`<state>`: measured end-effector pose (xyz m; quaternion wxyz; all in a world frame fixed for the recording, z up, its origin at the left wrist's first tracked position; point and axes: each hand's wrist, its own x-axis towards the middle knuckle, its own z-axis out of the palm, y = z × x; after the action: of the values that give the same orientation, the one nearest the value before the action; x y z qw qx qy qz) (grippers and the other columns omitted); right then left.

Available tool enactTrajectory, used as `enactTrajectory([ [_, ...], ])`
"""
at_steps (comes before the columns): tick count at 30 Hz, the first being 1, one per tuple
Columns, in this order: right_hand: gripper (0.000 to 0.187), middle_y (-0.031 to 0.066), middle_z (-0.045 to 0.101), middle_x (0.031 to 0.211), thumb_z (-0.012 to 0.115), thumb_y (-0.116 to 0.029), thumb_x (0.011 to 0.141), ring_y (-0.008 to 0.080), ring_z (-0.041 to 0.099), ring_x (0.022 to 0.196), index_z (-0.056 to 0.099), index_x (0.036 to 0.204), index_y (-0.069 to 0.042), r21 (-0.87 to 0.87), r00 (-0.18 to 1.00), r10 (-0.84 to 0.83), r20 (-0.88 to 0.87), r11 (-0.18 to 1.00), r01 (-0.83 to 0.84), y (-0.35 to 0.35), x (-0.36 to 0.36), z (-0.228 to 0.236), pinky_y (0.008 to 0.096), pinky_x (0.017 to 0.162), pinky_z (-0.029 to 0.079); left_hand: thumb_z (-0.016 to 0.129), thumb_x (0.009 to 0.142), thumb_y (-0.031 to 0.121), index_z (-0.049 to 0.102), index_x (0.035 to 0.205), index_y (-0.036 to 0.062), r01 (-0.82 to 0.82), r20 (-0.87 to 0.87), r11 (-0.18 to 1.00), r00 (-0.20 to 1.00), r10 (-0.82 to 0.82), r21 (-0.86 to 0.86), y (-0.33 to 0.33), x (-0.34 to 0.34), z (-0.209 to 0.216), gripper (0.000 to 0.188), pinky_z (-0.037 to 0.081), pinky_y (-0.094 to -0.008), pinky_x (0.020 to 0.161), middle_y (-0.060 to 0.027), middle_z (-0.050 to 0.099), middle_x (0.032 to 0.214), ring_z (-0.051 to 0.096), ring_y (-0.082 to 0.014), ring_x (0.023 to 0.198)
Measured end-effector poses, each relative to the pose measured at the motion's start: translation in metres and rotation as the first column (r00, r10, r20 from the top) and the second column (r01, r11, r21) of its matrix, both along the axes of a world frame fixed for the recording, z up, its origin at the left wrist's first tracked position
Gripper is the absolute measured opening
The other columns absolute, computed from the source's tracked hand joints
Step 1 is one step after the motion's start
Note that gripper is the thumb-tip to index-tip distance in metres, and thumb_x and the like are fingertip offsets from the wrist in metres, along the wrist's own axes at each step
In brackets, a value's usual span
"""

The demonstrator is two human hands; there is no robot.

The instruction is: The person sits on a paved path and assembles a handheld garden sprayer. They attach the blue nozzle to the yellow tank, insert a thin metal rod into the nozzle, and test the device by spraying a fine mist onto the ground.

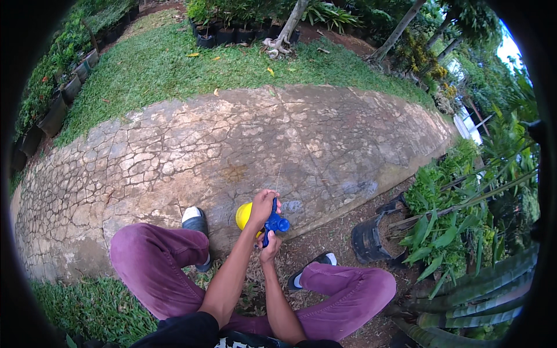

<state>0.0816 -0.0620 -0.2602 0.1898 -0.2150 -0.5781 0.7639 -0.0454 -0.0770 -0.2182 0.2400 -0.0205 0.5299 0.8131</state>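
A hand sprayer with a blue head (275,223) and a rounded yellow body (244,215) is held out between my feet. My left hand (264,206) is closed around the front of the blue head, its wrist crossing over the yellow body and hiding part of it. Below it, my right hand (268,247) grips the nearer end of the blue part, thumb on top. A thin pale line runs forward from my left fingertips over the paving; I cannot tell whether it is water.
Cracked stone paving (174,145) stretches ahead, with a dark damp patch (364,188) on it. Grass (145,75) and potted plants lie beyond. A black plant pot (368,239) and leafy plants (432,238) stand at right. My bent legs flank my arms.
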Motion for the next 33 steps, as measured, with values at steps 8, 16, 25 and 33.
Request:
enactTrajectory([
  [8,0.056,0.0015,0.046,0.049,0.04,-0.044,0.093,0.01,0.042,0.043,0.056,0.063,0.0,-0.009,1.0,0.028,-0.009,1.0,-0.028,0.0003,0.0004,-0.0046,0.0247,0.044,0.03,0.052,0.094,0.026,0.054,0.09,0.0014,-0.036,-0.014,0.999,0.999,0.035,-0.005,0.0,0.0009,0.0036,0.025,0.043,-0.026,0.049,-0.0068,0.057,0.064,0.054,-0.0134,0.05],
  [16,0.056,0.0013,0.046,0.049,0.04,-0.044,0.094,0.0097,0.042,0.044,0.056,0.063,0.0,0.012,1.0,0.025,-0.012,1.0,-0.025,-0.0005,0.0003,-0.0014,0.0248,0.045,0.03,0.052,0.094,0.023,0.053,0.09,0.0026,-0.02,-0.025,0.999,0.999,0.021,0.03,-0.0002,0.0001,-0.0017,0.021,0.043,-0.0261,0.048,-0.0068,0.058,0.065,0.055,-0.0135,0.05],
  [25,0.058,0.0019,0.045,0.049,0.036,-0.045,0.094,0.0103,0.041,0.043,0.053,0.06,-0.002,0.044,1.0,0.012,0.012,0.999,-0.013,-0.002,-0.0005,0.0014,0.0247,0.044,0.029,0.053,0.094,0.027,0.053,0.097,0.0034,-0.054,0.029,0.999,0.998,0.054,0.003,0.0012,0.0009,0.0013,0.024,0.043,-0.0255,0.046,-0.0067,0.059,0.064,0.055,-0.0133,0.05],
  [33,0.058,0.0024,0.044,0.049,0.035,-0.044,0.095,0.0114,0.041,0.044,0.052,0.06,-0.001,0.072,0.998,0.058,-0.001,0.996,-0.058,0.0001,-0.0006,-0.0037,0.0259,0.046,0.03,0.056,0.093,0.029,0.05,0.096,0.0042,-0.057,-0.029,0.998,0.998,0.057,0.013,-0.0036,0.0002,-0.0013,0.025,0.044,-0.0252,0.046,-0.0071,0.059,0.065,0.055,-0.0123,0.05],
])
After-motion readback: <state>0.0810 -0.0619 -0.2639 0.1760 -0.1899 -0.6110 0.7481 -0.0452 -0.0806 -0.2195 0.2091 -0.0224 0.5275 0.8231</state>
